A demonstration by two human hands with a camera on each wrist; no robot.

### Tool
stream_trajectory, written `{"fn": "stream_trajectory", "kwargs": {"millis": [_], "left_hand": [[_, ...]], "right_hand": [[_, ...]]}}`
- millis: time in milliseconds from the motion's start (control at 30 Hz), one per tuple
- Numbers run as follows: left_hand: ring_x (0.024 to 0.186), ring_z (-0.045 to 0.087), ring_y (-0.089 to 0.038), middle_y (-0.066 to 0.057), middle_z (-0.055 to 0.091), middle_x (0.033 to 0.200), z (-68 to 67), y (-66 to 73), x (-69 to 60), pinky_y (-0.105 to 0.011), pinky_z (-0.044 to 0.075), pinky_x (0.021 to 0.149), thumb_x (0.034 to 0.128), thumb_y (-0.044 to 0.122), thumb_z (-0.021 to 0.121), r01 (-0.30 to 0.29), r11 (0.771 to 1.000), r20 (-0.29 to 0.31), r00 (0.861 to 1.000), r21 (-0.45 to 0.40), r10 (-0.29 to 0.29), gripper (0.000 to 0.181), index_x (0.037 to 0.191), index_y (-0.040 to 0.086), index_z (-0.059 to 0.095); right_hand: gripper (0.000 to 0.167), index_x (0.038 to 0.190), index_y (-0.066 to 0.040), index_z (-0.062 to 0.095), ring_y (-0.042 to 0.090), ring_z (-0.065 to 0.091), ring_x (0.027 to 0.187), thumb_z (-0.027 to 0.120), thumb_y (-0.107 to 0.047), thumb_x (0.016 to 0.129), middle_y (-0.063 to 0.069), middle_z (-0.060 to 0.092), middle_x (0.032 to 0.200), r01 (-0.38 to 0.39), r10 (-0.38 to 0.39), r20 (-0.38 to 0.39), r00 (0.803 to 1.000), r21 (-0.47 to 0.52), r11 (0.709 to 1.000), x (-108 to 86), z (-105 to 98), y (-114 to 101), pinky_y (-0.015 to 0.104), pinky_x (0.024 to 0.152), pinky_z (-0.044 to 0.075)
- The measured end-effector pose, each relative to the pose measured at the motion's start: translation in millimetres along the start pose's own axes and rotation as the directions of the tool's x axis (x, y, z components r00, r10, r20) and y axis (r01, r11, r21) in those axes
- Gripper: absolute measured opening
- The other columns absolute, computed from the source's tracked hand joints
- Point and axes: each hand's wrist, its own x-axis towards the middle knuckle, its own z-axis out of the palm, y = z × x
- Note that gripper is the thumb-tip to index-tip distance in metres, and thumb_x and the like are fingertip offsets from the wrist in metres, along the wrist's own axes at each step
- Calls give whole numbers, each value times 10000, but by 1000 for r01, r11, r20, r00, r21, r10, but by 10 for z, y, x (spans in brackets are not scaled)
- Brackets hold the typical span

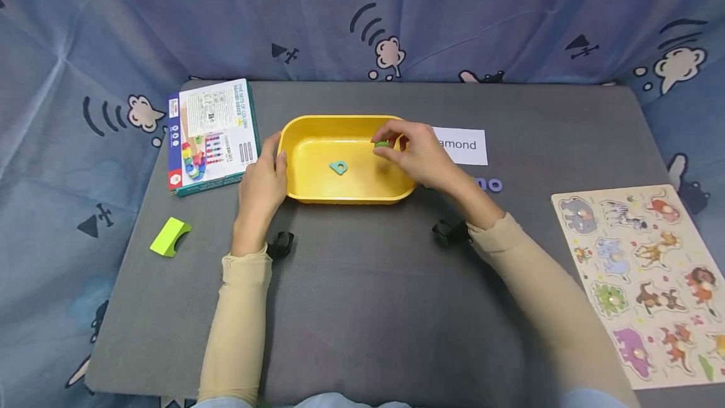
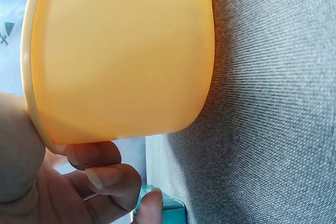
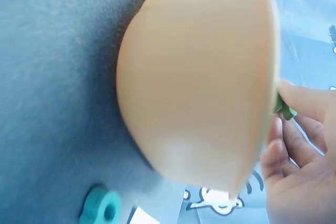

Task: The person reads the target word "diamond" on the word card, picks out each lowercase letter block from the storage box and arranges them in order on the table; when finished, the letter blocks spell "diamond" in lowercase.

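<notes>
A yellow plastic basin (image 1: 308, 153) stands on the grey table, with a small teal letter piece (image 1: 338, 167) lying on its floor. My left hand (image 1: 262, 184) grips the basin's left end, the thumb at the rim (image 2: 27, 61) and the fingers along the outside wall. Above the right part of the basin, my right hand (image 1: 421, 153) pinches a small green piece (image 1: 382, 143) between thumb and fingertips. In the right wrist view that green piece (image 3: 285, 107) shows just past the rim; its full shape is hidden by the fingers.
Right of the basin lie a white card (image 1: 467, 147) reading "amond", partly covered, and purple letters (image 1: 490, 184). A teal piece (image 3: 102, 206) lies near the card. A boxed toy (image 1: 212, 134) and a lime arch block (image 1: 170, 237) are left; an animal puzzle board (image 1: 637, 269) is right.
</notes>
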Motion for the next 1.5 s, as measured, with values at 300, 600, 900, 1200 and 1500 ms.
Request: {"fn": "stream_trajectory", "kwargs": {"millis": [300,600,900,1200,1500], "left_hand": [[657,550,-339,-268,718,1004,7,3,12,-414,376,579,1156,295,415,4,1000,-1,1000,6,-4,491,1634,183,408],[660,562,-343,-256,718,988,-1,20,10,-417,380,580,1156,310,416,7,1000,3,1000,7,-7,498,1640,196,397],[712,598,-367,-267,725,1065,-7,22,12,-446,419,627,1157,312,405,22,1000,18,1000,5,-22,506,1651,205,377],[664,578,-349,-255,718,991,-3,17,-7,-412,389,591,1156,303,419,19,1000,12,1000,-2,-19,505,1646,186,385],[624,549,-325,-226,686,888,-9,15,-15,-397,371,574,1156,301,417,15,1000,10,1000,3,-15,502,1643,186,390]], "right_hand": [[210,1190,-33,784,210,639,819,747,-60,985,131,737,1086,-59,68,-85,994,101,993,-363,-332,132,178,714,526],[256,1187,-13,735,56,747,800,763,38,938,83,763,1022,-210,230,-125,965,160,965,-725,-709,365,207,753,598],[262,1133,-17,760,-120,621,704,851,-38,888,143,769,920,-281,249,-246,937,-105,954,-1043,-1015,662,87,640,472],[236,1068,-17,775,-112,520,700,878,-85,867,182,743,910,-345,290,-215,933,-297,890,-1323,-1212,922,81,657,374],[227,1055,-6,787,153,629,802,873,-111,873,174,754,933,-406,385,-131,914,-321,855,-1386,-1211,1049,235,700,396]]}}
